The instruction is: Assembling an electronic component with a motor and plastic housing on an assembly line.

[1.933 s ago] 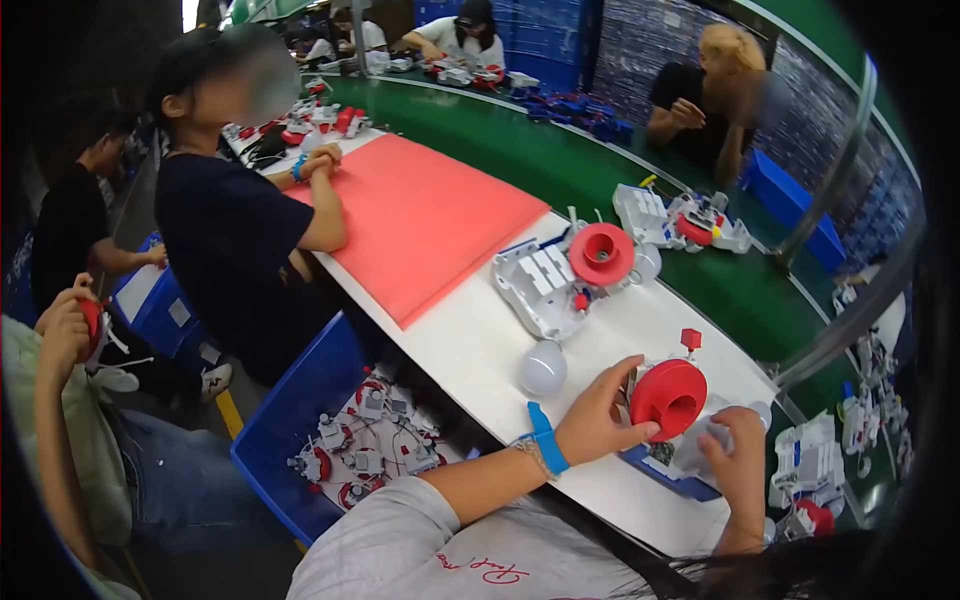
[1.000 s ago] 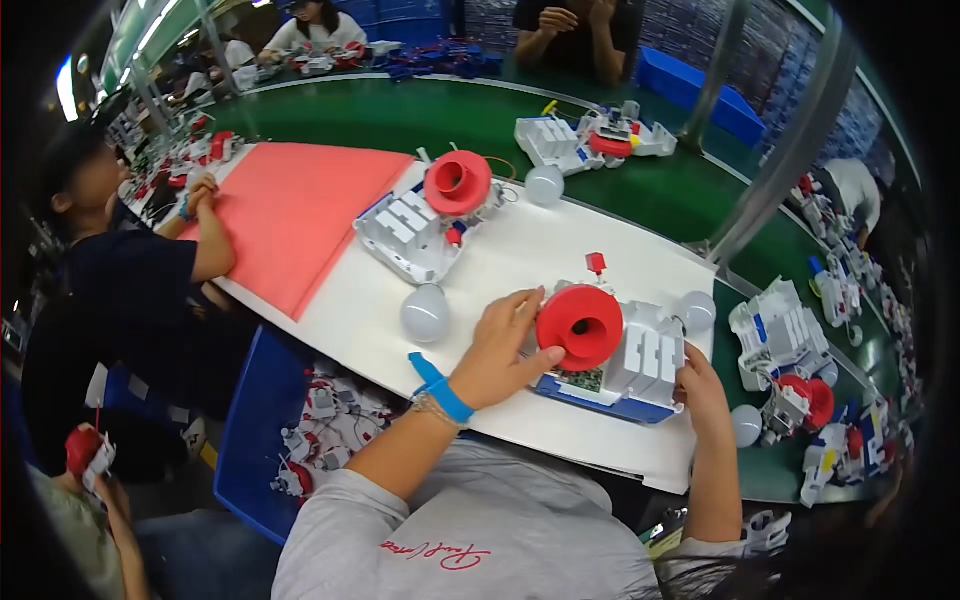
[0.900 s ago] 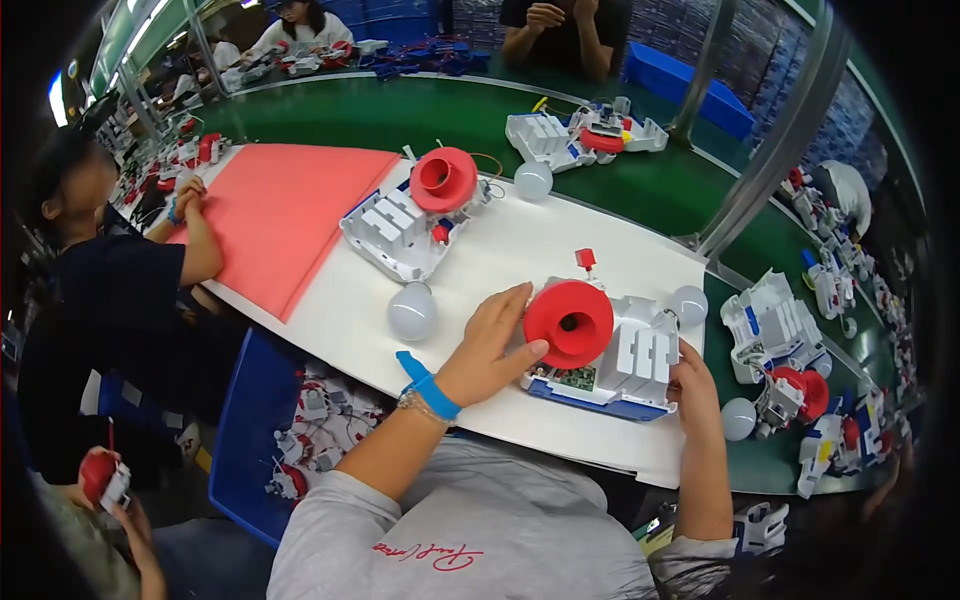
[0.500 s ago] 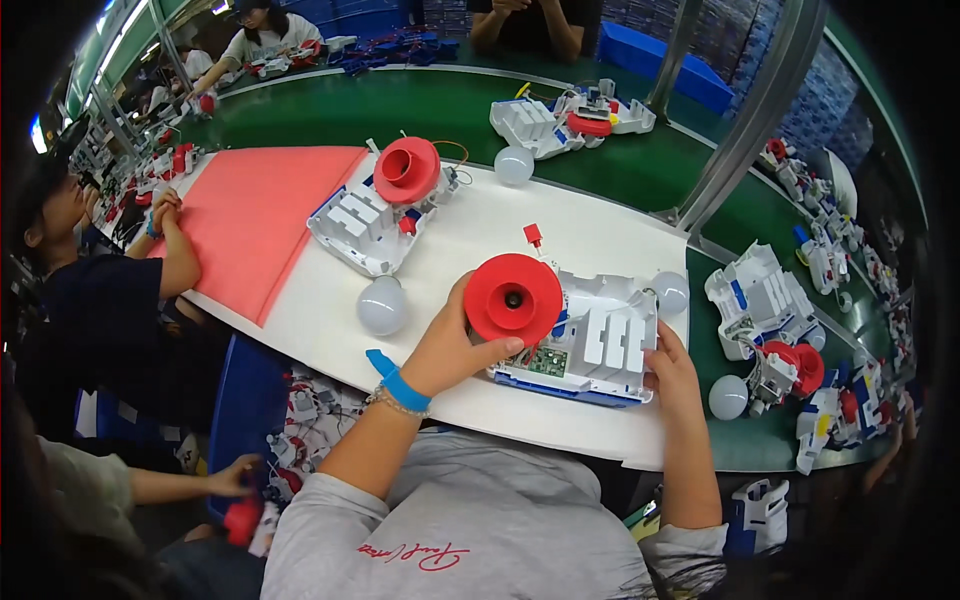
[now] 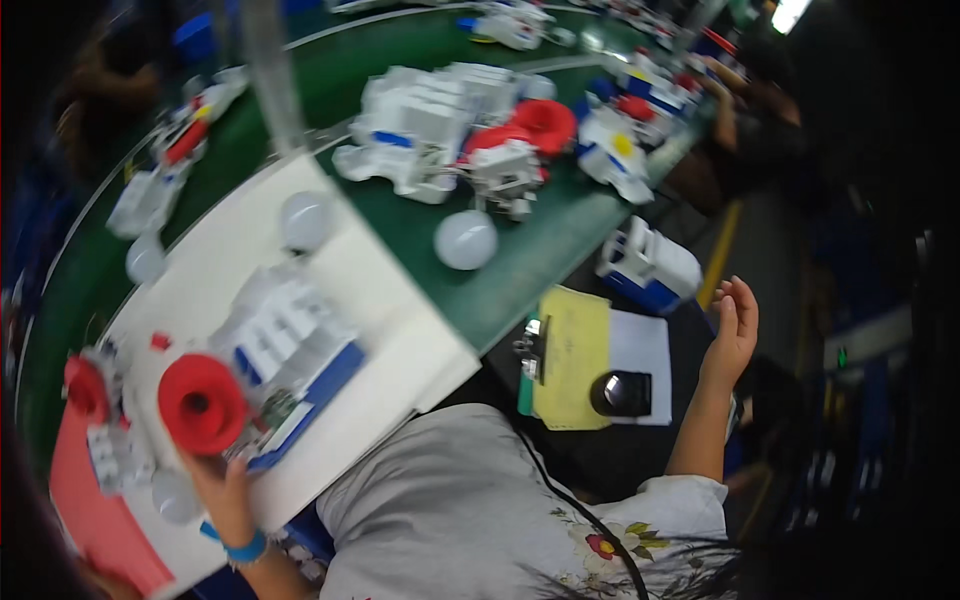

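My left hand (image 5: 222, 492) is closed at the lower rim of a red horn (image 5: 203, 403), its thumb up and its other fingers hidden underneath. The horn joins an open white housing (image 5: 290, 335) with a blue side and a green circuit board (image 5: 275, 410), lying on a white board (image 5: 385, 345). Beyond the housing is a round white bulb (image 5: 305, 222). Off the table to the right, my right hand (image 5: 735, 322) is raised in the air with fingers loosely extended and nothing visible in it. It is nearest to a white-and-blue housing (image 5: 655, 268).
A clipboard with yellow paper (image 5: 570, 355) lies beside a white sheet, a black round-ended object (image 5: 622, 394) on top. Another opened unit (image 5: 425, 130) with a bulb (image 5: 466, 240) sits on the green table (image 5: 520, 285). A metal post (image 5: 270, 80) stands at far left.
The view has swung to the right and is blurred. My right hand has let go of the housing and moved off to the right, past the table. My left hand stays at the horn.
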The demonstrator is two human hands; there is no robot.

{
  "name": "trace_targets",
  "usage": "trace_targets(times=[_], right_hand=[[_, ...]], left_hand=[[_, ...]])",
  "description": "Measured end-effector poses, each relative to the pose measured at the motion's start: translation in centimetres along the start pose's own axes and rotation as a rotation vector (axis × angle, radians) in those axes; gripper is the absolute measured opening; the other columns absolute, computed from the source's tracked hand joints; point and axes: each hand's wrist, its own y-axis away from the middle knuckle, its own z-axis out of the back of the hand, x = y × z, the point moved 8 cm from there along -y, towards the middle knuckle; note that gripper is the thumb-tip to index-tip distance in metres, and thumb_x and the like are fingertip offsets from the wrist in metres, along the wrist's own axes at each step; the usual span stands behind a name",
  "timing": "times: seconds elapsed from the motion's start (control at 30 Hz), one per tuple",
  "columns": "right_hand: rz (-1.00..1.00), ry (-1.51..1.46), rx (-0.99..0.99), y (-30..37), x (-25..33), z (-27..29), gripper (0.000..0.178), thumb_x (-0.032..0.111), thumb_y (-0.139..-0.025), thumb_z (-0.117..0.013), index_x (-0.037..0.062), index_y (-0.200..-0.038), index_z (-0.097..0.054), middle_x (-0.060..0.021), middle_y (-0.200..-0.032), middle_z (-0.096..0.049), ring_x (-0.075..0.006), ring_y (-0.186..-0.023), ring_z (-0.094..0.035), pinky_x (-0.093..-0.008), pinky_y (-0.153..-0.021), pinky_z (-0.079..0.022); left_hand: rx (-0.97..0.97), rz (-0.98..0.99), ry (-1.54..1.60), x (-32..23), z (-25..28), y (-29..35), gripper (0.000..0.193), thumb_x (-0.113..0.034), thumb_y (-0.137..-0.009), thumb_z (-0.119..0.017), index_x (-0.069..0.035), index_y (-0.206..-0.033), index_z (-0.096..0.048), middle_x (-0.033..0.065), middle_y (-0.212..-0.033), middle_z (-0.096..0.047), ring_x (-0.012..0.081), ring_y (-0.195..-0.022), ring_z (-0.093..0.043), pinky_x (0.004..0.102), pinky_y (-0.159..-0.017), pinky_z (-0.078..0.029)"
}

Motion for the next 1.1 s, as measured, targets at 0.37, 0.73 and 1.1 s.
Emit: trace_targets(times=[0.37,0.73,1.1], right_hand=[[-0.488,1.323,-0.241,9.4,-17.0,30.4,0.026,0.023,-0.082,-0.052,0.0035,-0.094,-0.065,-0.0179,-0.091,-0.063,-0.0338,-0.087,-0.06,-0.0406,-0.077,-0.047],[-0.436,1.518,0.035,14.3,-18.8,28.1,0.018,0.03,-0.076,-0.062,0.0153,-0.082,-0.07,-0.0031,-0.088,-0.065,-0.0226,-0.098,-0.054,-0.043,-0.088,-0.032],[-0.538,0.543,-0.201,6.6,-15.6,29.8,0.018,0.017,-0.083,-0.063,0.0,-0.09,-0.065,-0.0011,-0.078,-0.064,-0.0065,-0.071,-0.056,-0.019,-0.065,-0.042]], left_hand=[[0.183,-0.177,-0.009,1.4,-3.2,-7.3,0.089,-0.046,-0.078,-0.062,0.001,-0.139,-0.016,0.0175,-0.137,-0.031,0.0277,-0.126,-0.035,0.0383,-0.104,-0.026],[0.265,-0.22,-0.011,2.2,-3.1,-8.0,0.093,-0.05,-0.076,-0.062,0.001,-0.139,-0.016,0.0177,-0.137,-0.03,0.0283,-0.125,-0.035,0.039,-0.104,-0.026],[0.298,-0.221,0.024,3.5,-3.3,-8.4,0.098,-0.055,-0.073,-0.062,0.001,-0.139,-0.016,0.0178,-0.138,-0.029,0.0289,-0.125,-0.035,0.0396,-0.105,-0.025]])
